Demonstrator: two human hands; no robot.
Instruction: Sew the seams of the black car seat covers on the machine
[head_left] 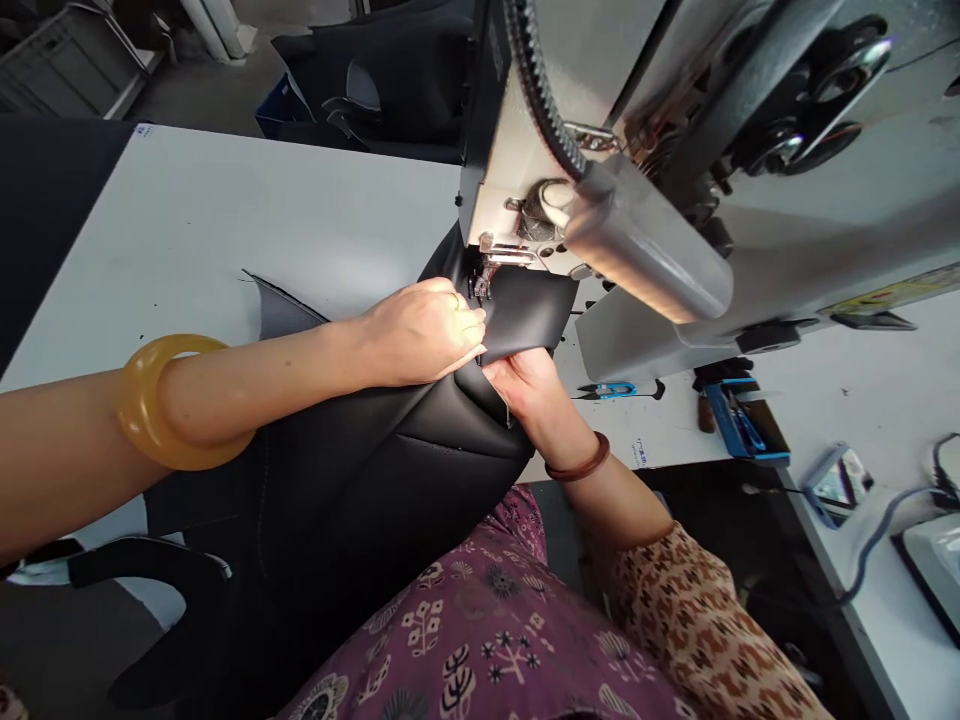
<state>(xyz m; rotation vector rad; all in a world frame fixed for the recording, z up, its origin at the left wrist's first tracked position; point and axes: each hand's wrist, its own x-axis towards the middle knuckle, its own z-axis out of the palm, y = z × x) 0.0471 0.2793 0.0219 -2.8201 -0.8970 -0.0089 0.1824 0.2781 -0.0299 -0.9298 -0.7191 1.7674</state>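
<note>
A large piece of black leather-like material [375,470] lies across my lap and up onto the white table [225,220]. Its top edge sits under the presser foot [484,280] of a grey sewing machine [675,150]. My left hand [424,330], with a yellow bangle on the forearm, is closed and pinches the material right beside the foot. My right hand [529,390], with a brown bracelet at the wrist, grips a fold of the same material just below the foot.
Blue thread snips [615,390] lie on the table right of the machine bed. A blue tray of tools [742,420] sits further right, with a small device [840,480] and cables beyond. More black pieces [375,80] are stacked behind the table.
</note>
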